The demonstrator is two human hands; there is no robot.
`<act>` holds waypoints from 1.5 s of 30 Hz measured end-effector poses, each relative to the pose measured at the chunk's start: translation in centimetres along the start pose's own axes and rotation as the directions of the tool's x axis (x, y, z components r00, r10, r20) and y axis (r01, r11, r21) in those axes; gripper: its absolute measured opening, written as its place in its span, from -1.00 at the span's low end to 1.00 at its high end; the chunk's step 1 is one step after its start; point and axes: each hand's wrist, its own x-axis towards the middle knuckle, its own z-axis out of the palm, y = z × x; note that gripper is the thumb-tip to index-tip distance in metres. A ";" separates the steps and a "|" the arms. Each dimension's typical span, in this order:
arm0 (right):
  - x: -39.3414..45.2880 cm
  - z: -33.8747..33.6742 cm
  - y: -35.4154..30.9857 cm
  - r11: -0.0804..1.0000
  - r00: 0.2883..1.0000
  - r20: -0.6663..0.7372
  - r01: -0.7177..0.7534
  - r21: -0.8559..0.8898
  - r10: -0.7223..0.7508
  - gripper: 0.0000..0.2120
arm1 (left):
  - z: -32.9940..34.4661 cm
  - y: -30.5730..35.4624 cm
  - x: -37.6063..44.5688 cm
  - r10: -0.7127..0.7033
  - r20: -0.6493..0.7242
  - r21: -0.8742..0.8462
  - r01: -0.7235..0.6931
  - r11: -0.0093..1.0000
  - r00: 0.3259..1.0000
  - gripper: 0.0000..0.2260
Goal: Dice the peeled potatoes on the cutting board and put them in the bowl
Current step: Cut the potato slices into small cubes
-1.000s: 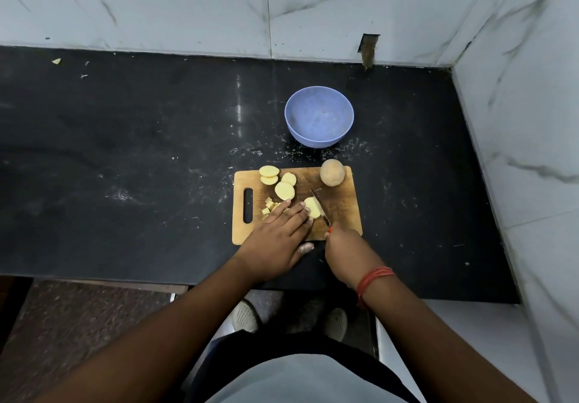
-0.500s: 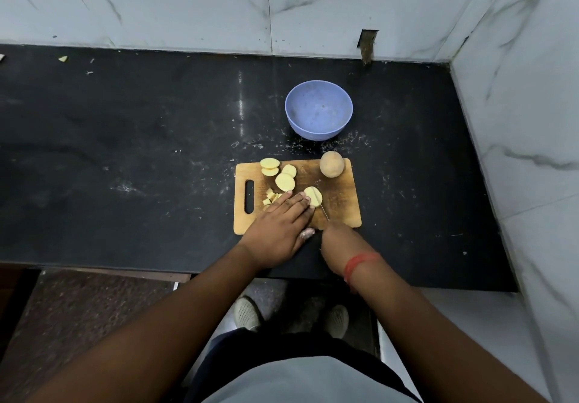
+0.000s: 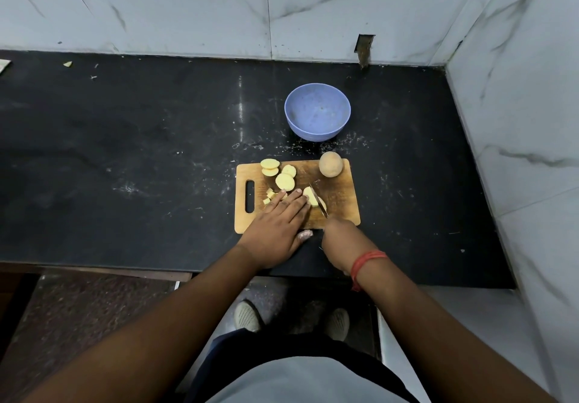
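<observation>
We see the left hand (image 3: pixel 275 227) lying flat with straight fingers on a potato slice (image 3: pixel 310 196) on the cutting board (image 3: pixel 341 202). The right hand (image 3: pixel 341 243) grips the knife (image 3: pixel 318 199), its blade on this slice. The bowl (image 3: pixel 317 116) stands at 12 o'clock from the board, a whole potato (image 3: pixel 331 164) at the board's 1 o'clock corner.

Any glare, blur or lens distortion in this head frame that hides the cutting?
Head view: wide-angle bending bows the countertop edges; a faint glare streak left of the bowl; dim, even light; the knife blade is thin but readable against the potato slice.
</observation>
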 end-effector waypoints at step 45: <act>2.0 0.9 -1.7 0.997 0.998 0.039 -0.044 0.063 0.042 -0.73 | 0.4 -0.6 -0.3 0.015 -0.025 0.011 -0.015 1.000 1.000 -0.44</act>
